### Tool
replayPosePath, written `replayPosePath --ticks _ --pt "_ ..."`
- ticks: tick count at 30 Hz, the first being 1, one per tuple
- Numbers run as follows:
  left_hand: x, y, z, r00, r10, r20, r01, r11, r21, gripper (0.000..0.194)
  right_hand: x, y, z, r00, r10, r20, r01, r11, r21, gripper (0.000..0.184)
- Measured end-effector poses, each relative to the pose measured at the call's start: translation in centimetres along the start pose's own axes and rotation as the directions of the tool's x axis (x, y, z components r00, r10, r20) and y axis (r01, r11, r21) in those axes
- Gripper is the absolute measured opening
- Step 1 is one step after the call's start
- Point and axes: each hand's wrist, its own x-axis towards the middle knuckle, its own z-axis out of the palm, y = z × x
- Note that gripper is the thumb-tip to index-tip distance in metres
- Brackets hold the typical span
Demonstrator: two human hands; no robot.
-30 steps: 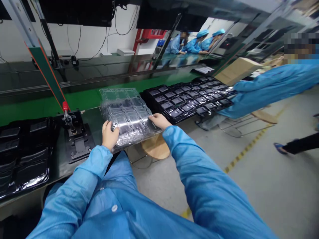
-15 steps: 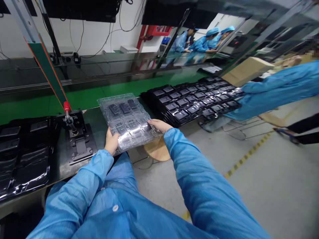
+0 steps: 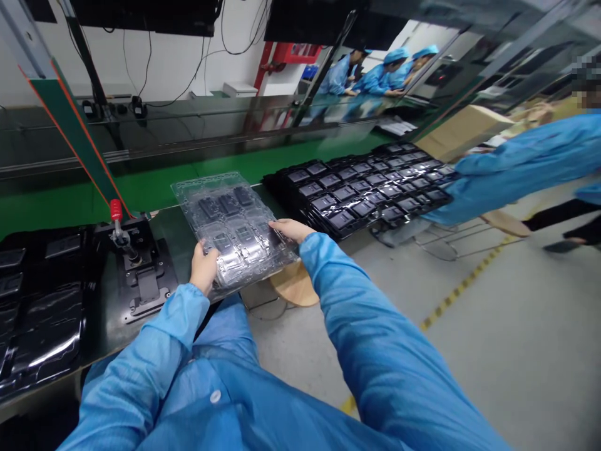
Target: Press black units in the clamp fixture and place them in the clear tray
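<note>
A clear plastic tray (image 3: 239, 235) with moulded pockets is held between my two hands, over the front part of the bench. Dark rectangular parts (image 3: 230, 203) sit in its far row; the nearer pockets look mostly clear. My left hand (image 3: 204, 268) grips the tray's near left side, thumb on top. On the right side, my right hand (image 3: 290, 230) is closed on the edge with its thumb above. Just left of the tray stands a black fixture (image 3: 145, 275) with a red-handled toggle clamp (image 3: 116, 212).
Stacked black trays (image 3: 361, 188) with rectangular parts lie to the right, and more black trays (image 3: 47, 313) to the left. A wooden stool (image 3: 295, 285) stands below the bench edge. A person in a blue coat (image 3: 526, 160) is at the right by a cardboard box (image 3: 462, 131).
The clear tray has lowered slightly and moved a little left, with both hands still on it. The view has shifted a bit, and a person's legs at the far right have moved.
</note>
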Motion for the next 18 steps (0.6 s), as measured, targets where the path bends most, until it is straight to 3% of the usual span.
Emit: replayPosePath --ticks 7,12,18 --pt "0.7 -0.1 0.4 1.000 0.024 -0.010 -0.025 0.994 -0.108 0.060 0.2 -0.3 0.5 0.998 -0.022 -0.056 0.019 0.999 -0.050 0.056" --pt "0.8 -0.5 0.4 0.999 0.053 0.001 -0.051 0.971 -0.235 0.063 0.1 -1.0 0.7 0.994 -0.037 -0.104 0.024 0.992 -0.125 0.049" --pt "1.2 0.4 -1.4 0.983 0.173 0.061 -0.163 0.976 -0.143 0.057 -2.1 -1.5 -0.2 0.984 -0.075 -0.162 0.035 0.971 -0.236 0.045"
